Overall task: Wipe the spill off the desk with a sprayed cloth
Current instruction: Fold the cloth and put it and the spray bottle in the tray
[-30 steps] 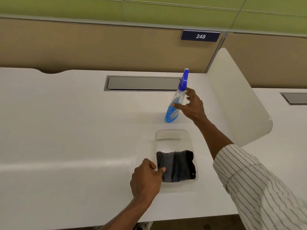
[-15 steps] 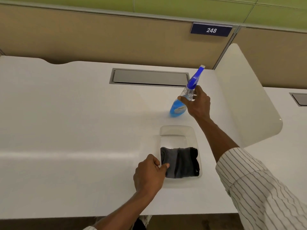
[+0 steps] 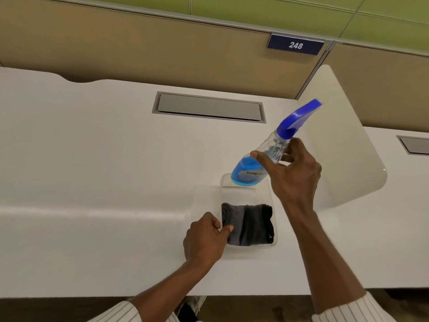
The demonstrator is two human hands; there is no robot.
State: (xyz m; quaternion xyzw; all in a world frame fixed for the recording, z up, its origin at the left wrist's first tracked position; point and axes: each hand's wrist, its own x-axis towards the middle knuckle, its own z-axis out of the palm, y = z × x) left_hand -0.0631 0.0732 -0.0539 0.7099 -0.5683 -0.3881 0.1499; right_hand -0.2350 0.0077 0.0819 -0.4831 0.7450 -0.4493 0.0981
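Observation:
A clear spray bottle (image 3: 249, 169) with blue liquid and a blue trigger head is lifted off the white desk (image 3: 92, 182) and tilted, nozzle up to the right. My right hand (image 3: 292, 173) grips it around the neck, above the far end of a clear plastic tray (image 3: 246, 191). A folded dark grey cloth (image 3: 249, 225) lies in the near half of the tray. My left hand (image 3: 206, 238) holds the tray's near left rim, thumb over the edge by the cloth. No spill is visible on the desk.
A grey cable hatch (image 3: 209, 106) is set into the desk behind the tray. A white curved divider (image 3: 343, 154) rises at the right, with another desk beyond it. A tan partition with a "248" plate (image 3: 295, 45) closes the back.
My right hand took hold of the bottle, lifted it off the desk and brought it nearer, over the tray's far end, tilting it further. My left hand stayed on the tray's rim.

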